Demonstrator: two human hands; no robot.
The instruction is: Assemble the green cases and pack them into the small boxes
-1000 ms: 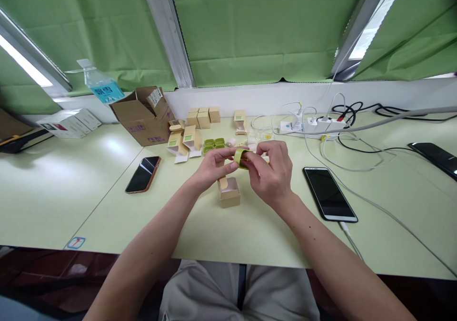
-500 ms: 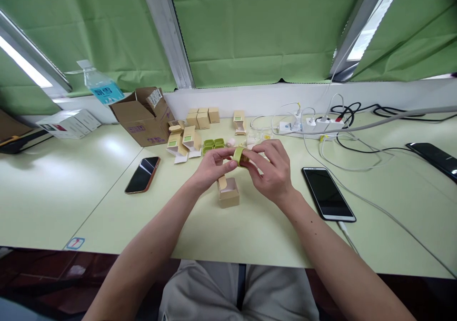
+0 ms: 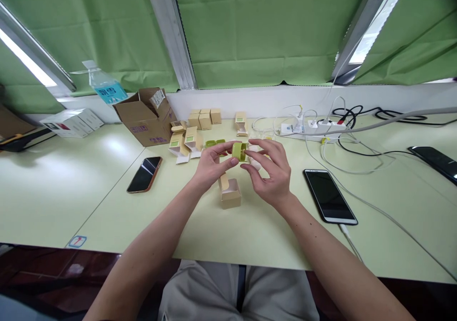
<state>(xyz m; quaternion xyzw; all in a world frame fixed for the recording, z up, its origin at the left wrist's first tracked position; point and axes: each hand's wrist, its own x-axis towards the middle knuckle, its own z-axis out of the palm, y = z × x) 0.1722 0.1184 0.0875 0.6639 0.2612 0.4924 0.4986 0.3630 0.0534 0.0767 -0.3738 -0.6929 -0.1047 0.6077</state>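
Observation:
Between the fingers and thumb of my left hand [image 3: 213, 165] is a small green square cup [image 3: 237, 151], turned on its side with its opening to the right. My right hand [image 3: 272, 171] is beside that opening, thumb and fingers spread apart; one fingertip reaches the rim, and whether it touches the inside is unclear. An open small cardboard box [image 3: 230, 196] stands on the table just below my hands. More green cups [image 3: 216, 143] sit behind my left hand, partly hidden by it. Pale round items [image 3: 254, 161] show behind my right fingers.
Opened small boxes [image 3: 192, 140] and several closed ones [image 3: 204, 120] stand near a large carton [image 3: 150, 123]. A phone [image 3: 144, 174] lies at left, a charging phone [image 3: 330, 196] at right. Cables trail from a power strip [image 3: 310, 128]. A bottle [image 3: 107, 87] leans behind the carton.
My right fingers have drawn back from the green cup and spread apart. The cup has turned so that its opening faces right, still in my left hand. The view has shifted slightly.

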